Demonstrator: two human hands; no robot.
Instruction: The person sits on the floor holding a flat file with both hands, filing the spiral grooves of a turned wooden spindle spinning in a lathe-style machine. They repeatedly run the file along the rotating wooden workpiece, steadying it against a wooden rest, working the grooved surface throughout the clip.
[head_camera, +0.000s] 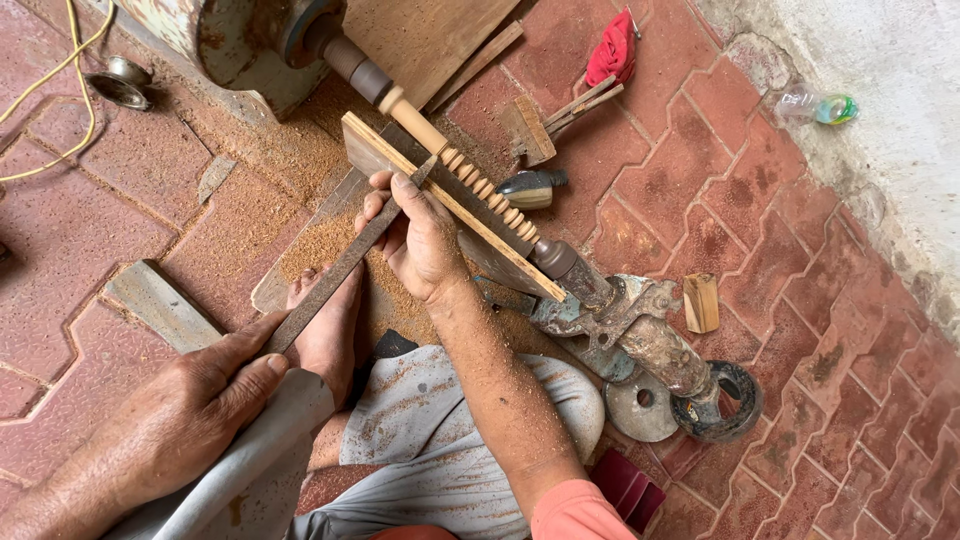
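Two hands on one long flat chisel (340, 272): left hand (195, 400) clenched round its near end, right hand (420, 240) gripping near the tip, which meets the beaded wooden spindle (470, 175) across a wooden rest strip (450, 205), sawdust (320, 240) beneath.

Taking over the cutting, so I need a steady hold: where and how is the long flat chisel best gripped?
Grip the chisel at both ends, as the hands do now. The left hand wraps the near end, coming from below left along its length. The right hand presses the far end near the tip, from above, against the wooden rest bar. It is long, flat and slanted toward the turned spindle, so one grip would likely let it twist.
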